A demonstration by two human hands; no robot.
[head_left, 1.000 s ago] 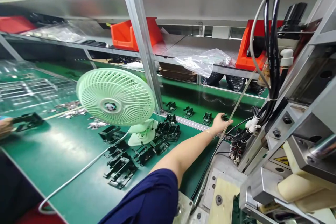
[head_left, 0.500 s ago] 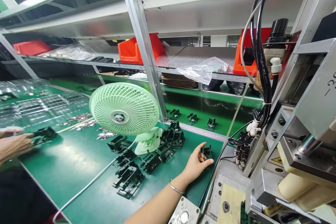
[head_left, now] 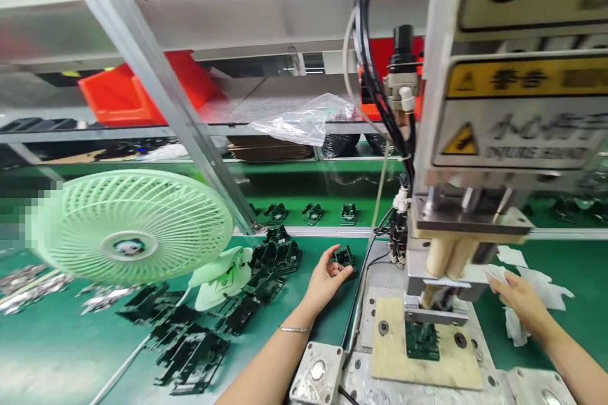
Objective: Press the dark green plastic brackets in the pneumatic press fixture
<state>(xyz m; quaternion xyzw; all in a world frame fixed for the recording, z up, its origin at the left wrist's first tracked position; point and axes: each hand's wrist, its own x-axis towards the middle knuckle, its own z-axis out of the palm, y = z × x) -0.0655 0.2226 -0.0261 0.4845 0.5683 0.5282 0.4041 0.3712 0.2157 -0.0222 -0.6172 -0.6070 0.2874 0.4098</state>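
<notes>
My left hand [head_left: 324,278] holds a small black plastic part [head_left: 344,257] above the green table, just left of the press machine [head_left: 479,139]. My right hand [head_left: 519,297] rests on the right of the press, fingers on white paper pieces [head_left: 534,285]. A dark green part [head_left: 422,340] sits in the fixture on the press's tan base plate [head_left: 389,361], under the cream cylinders [head_left: 444,259]. A heap of black plastic parts [head_left: 223,310] lies left of my left arm.
A pale green desk fan [head_left: 130,226] stands at the left, its cord running to the front edge. Three black parts [head_left: 311,212] sit on the far conveyor. Red bins [head_left: 142,88] and a clear bag [head_left: 304,120] are on the shelf. A slanted metal post [head_left: 156,95] crosses the view.
My left hand came back from the far conveyor with a black part and now holds it near the press. The view swung right, bringing my right hand and the press front into sight.
</notes>
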